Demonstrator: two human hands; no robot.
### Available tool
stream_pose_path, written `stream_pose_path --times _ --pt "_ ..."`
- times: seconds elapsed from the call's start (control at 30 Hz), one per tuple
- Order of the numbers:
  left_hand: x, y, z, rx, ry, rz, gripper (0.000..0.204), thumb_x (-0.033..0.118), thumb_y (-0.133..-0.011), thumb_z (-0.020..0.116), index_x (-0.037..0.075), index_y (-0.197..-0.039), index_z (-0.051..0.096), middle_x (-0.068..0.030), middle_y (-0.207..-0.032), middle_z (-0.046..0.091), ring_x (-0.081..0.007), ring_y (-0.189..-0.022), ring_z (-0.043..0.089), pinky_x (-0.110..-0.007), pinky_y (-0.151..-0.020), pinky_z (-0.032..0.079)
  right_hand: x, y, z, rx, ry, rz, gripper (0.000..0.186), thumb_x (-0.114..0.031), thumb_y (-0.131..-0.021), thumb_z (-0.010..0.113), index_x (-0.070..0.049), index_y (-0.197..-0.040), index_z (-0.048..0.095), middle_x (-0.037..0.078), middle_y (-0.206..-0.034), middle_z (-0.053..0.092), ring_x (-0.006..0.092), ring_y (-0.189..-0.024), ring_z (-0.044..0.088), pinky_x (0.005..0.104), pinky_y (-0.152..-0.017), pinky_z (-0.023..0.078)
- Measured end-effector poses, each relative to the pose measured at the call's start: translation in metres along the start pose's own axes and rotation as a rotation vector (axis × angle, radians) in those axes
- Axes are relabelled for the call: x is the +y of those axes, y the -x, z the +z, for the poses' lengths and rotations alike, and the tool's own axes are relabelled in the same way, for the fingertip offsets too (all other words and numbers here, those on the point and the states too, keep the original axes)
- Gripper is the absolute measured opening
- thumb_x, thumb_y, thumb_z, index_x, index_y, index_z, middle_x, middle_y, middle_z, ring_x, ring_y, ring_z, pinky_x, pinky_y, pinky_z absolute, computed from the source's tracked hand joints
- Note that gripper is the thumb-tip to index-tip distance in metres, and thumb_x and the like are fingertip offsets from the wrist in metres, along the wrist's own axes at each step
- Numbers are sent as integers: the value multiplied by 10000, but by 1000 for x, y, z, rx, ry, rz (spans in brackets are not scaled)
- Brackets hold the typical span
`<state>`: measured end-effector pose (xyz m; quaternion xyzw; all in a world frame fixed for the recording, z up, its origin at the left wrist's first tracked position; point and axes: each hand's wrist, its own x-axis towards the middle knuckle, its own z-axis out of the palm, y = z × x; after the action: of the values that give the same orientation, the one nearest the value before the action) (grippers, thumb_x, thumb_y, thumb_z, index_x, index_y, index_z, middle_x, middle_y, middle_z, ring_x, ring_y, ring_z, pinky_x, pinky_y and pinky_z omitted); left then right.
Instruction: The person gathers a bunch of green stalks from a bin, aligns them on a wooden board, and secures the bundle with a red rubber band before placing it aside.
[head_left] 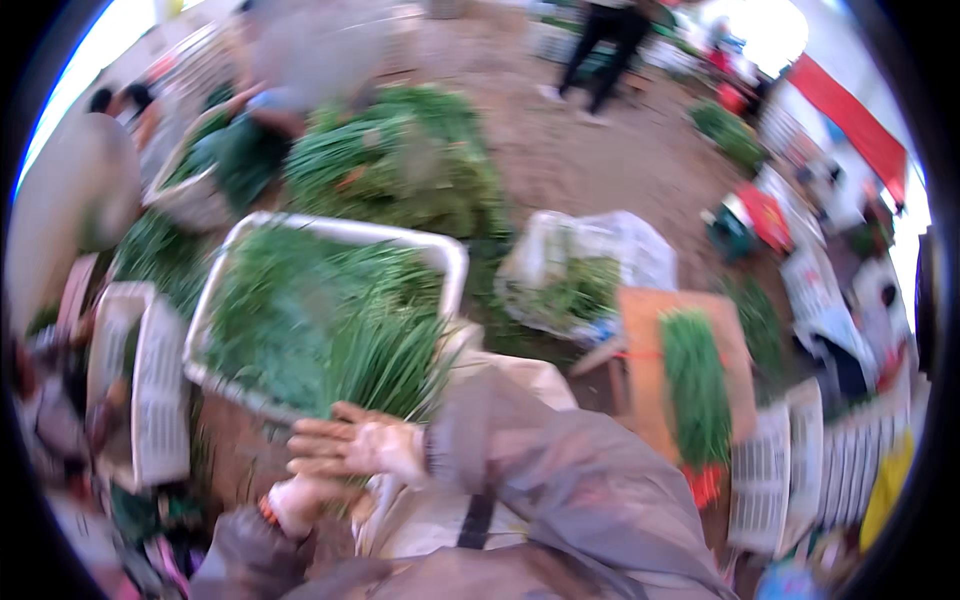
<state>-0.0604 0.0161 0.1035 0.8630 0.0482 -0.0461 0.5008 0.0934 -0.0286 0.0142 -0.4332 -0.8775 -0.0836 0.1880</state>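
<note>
Roughly side by side in front of the body, both bare hands sit near a white tub. The left hand [300, 502], with an orange bracelet [267, 510] at its wrist, is partly covered by the other hand; whether it pinches anything cannot be told. The right hand [375, 445] reaches across toward the left, its fingers straight and a little spread. Long green stalks [388, 355] lie just beyond it, at the tub's near right corner; blur hides whether they touch.

Farthest left of the containers stands a white slatted crate [163, 390], its contents unclear. Behind it, a pale basket [190, 205] holds greens. The white tub [455, 275] is heaped with leafy greens [285, 310]. Next comes a whitish plastic bag [652, 250] with more stalks inside, then a brown board [738, 350] bearing a green bundle [695, 385], and finally white slatted crates [760, 480].
</note>
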Motion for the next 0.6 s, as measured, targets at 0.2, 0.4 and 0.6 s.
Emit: stream_pose_path --times 0.2,0.4,0.6 --pt "-6 -1 -4 -411 1206 -717 256 156 -701 614 -17 -875 541 -105 -725 582 -175 -603 564 -265 -556 462 -1 27 -60 98 -14 93 533 -254 -817 273 -268 -1318 89 107 -1254 313 235 -1237 203 485 -997 190" --pt "24 -70 -10 -864 919 -741 271 168 -672 644 -34 -829 557 -121 -724 585 -177 -577 559 -260 -514 447 -46 91 -112 -18 594 672 273 -384 -759 475 -320 -1022 507 -10 -479 406 140 -371 408 332 -370 360" --pt "39 -173 -8 -943 523 -525 183 137 -765 543 -23 -853 561 -140 -671 591 -133 -459 518 -202 -400 386 -104 188 -173 -351 633 1350 124 -292 -795 461 -179 -752 489 14 -500 430 156 -393 431 301 -341 337"
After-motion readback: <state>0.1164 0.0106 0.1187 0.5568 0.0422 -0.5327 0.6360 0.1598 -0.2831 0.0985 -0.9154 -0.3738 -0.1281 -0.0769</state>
